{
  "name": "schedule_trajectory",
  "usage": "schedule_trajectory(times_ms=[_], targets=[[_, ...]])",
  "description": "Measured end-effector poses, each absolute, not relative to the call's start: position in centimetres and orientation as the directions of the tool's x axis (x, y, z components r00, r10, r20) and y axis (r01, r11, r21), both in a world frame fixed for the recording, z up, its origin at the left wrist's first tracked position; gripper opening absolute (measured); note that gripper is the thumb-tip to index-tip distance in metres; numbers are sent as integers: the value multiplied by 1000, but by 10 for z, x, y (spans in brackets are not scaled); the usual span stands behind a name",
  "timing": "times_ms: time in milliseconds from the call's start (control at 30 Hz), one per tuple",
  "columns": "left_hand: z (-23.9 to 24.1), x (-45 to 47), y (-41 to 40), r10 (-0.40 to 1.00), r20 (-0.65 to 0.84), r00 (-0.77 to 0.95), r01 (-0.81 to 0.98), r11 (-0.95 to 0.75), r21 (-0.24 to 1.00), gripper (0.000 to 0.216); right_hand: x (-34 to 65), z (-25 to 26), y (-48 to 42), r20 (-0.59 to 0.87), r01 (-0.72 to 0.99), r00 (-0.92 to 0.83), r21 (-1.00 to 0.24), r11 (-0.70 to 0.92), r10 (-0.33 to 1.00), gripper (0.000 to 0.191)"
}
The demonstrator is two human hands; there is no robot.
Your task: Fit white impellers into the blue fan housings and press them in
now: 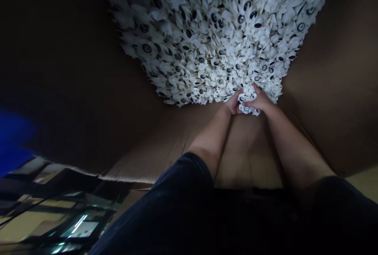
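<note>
1. Left hand (235, 103) and right hand (262, 99), fingers curled, grip white pieces (248, 94) between them, at near edge of pile (206, 38) inside carton (333, 74).
2. Apparently gathering; lifting calls for both hands kept close.

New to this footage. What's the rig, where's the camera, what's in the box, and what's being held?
There is no machine: these are a person's bare hands, left hand and right hand. The single picture comes from a camera worn on the head, looking forward and down into a large cardboard box. Inside lies a pile of white, petal-like pieces, many with dark round centres. Between them the hands hold a small bunch of such pieces; its exact count is too small to tell.
</note>
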State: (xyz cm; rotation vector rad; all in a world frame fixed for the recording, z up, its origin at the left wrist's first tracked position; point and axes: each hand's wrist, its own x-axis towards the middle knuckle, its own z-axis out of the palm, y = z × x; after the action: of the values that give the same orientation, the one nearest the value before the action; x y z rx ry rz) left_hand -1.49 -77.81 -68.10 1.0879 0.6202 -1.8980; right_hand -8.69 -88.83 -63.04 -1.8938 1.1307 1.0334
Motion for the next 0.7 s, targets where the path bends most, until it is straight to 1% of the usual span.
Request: schedule_trajectory(times_ms=[100,200,300,400,467,533,633,700], targets=[[-663,-2,-784,-446,-866,-226,873,-487,23,55,-77,-607,-887,-854,-918,312,-160,-362,-416,109],[-635,15,-794,-516,-846,-138,899,-424,111,50,-67,-577,-890,-770,-902,388,-204,-381,-506,108],[-595,32,-804,-610,-792,-25,899,-361,249,47,-60,-539,-895,-620,-822,544,-261,-506,-565,104],[-541,43,-807,-685,-721,99,882,-275,383,45,-53,-483,-892,-460,-744,650,-227,-628,-604,101],[-500,48,-803,-735,-649,196,868,-179,464,52,-50,-438,-884,-365,-715,691,-214,-666,-624,99],[-458,53,-794,-787,-552,275,851,-67,520,66,-46,-391,-872,-236,-654,756,-247,-715,-610,96],[-399,66,-774,-845,-361,394,820,145,554,87,-37,-329,-852,39,-502,844,-297,-812,-536,92],[-364,80,-757,-858,-219,465,779,279,561,90,-25,-296,-839,173,-415,862,-300,-859,-477,92]])
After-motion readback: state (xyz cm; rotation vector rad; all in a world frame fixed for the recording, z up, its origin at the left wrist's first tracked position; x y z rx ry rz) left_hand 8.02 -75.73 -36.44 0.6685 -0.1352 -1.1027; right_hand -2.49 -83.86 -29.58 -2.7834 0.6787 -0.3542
